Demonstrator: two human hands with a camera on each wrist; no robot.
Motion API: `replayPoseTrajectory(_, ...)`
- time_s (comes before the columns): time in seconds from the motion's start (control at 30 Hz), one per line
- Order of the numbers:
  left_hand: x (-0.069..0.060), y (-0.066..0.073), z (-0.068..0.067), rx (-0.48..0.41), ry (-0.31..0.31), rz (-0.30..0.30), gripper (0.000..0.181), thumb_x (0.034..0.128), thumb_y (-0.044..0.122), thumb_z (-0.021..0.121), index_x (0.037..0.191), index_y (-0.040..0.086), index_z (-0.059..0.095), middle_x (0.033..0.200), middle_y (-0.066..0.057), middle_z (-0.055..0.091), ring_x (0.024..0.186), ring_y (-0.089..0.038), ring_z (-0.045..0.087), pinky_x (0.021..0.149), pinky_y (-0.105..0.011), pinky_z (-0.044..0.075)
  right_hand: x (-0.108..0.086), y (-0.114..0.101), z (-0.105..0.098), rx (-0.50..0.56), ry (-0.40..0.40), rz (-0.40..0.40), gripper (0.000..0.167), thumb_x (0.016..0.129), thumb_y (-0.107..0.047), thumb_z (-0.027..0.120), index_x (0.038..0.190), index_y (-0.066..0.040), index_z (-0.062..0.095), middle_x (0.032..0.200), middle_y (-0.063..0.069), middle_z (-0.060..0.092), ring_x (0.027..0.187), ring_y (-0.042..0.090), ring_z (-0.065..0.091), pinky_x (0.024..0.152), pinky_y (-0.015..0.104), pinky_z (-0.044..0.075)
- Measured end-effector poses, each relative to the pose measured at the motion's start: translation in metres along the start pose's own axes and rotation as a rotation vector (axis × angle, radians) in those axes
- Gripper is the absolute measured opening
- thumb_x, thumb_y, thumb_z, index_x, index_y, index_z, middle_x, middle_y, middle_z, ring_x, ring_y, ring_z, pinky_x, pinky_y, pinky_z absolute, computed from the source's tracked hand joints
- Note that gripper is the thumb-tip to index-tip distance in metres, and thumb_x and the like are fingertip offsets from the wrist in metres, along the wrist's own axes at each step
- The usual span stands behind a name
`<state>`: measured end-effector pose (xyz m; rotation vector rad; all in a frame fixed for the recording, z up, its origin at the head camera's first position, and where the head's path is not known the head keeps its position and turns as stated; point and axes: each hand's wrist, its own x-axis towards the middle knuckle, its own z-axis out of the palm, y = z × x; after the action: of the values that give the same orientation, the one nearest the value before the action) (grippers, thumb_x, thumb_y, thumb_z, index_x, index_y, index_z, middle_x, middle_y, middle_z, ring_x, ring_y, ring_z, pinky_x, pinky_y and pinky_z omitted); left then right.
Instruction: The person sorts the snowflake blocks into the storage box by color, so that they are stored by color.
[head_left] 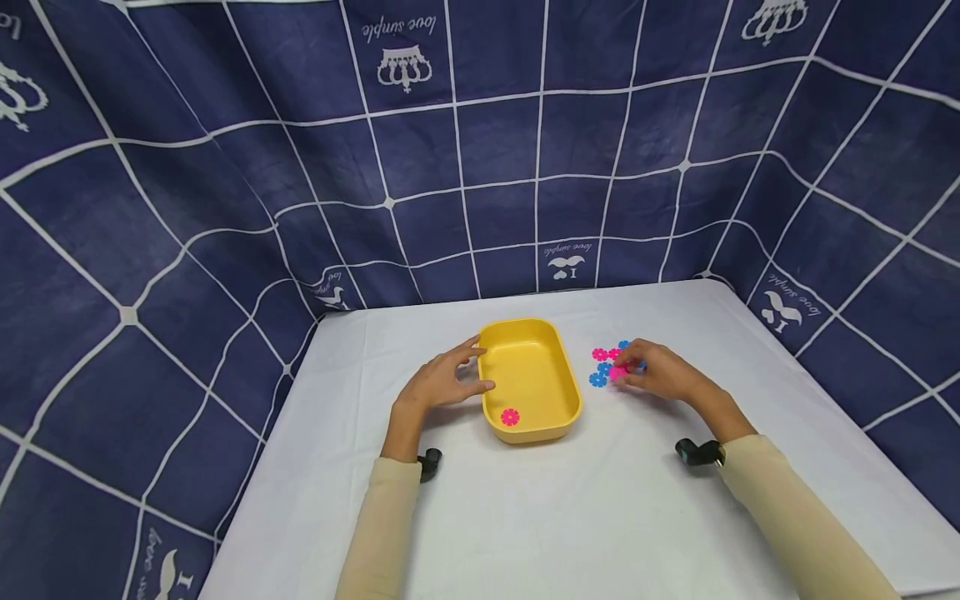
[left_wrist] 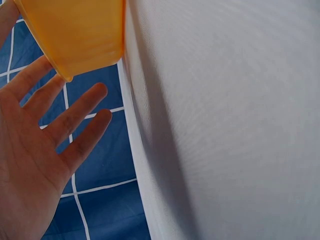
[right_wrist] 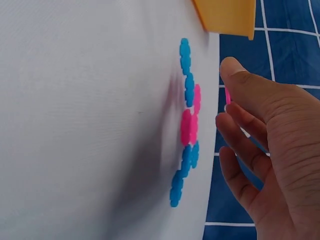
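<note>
- Disc [head_left: 617, 373]: pink, pinched thumb-to-finger by right grip [head_left: 663, 372], right of tray [head_left: 528, 371].
- Left grip [head_left: 442, 379]: fingers spread, at tray's left wall.
- Judgement: light edge pinch, clear of nearby pile [head_left: 597, 380], should suit.

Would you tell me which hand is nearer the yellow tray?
Left; the left hand is at the yellow tray, on its left; the right hand is apart, to its right.
</note>
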<state>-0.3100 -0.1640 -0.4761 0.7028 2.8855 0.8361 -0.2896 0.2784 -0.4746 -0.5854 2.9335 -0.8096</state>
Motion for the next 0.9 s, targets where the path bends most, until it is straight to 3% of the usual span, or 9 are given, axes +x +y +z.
replayPoseTrajectory(0.2,0.000,0.000,0.001,-0.007,-0.004,-0.005,0.080,0.0903,0.066,0.077,0.157,0.025,0.058,0.174,0.013,0.035,0.154,-0.026,0.045,0.123,-0.056,0.039,0.000,-0.009,-0.006,0.010,0.019,-0.008,0.033,0.093,-0.015,0.086,0.123,-0.005,0.077,0.124,0.016,0.070,0.108,0.032,0.067,0.094,0.050,0.062)
replayPoseTrajectory(0.47,-0.001,-0.001,0.000,-0.001,-0.010,0.003,0.086,0.0882,0.075,0.072,0.158,0.027,0.056,0.173,0.013,0.036,0.153,-0.025,0.047,0.122,-0.057,0.039,-0.001,-0.021,-0.014,0.016,0.060,-0.077,0.035,0.093,-0.013,0.086,0.123,-0.002,0.073,0.122,0.014,0.071,0.107,0.032,0.068,0.094,0.053,0.061)
replayPoseTrajectory(0.9,-0.001,0.000,0.000,0.004,-0.005,-0.003,0.081,0.0899,0.069,0.075,0.157,0.026,0.057,0.174,0.014,0.034,0.155,-0.024,0.044,0.123,-0.056,0.039,0.000,-0.037,-0.031,-0.001,0.068,-0.077,0.037,0.093,-0.012,0.086,0.126,-0.001,0.073,0.125,0.015,0.070,0.111,0.035,0.069,0.094,0.057,0.061)
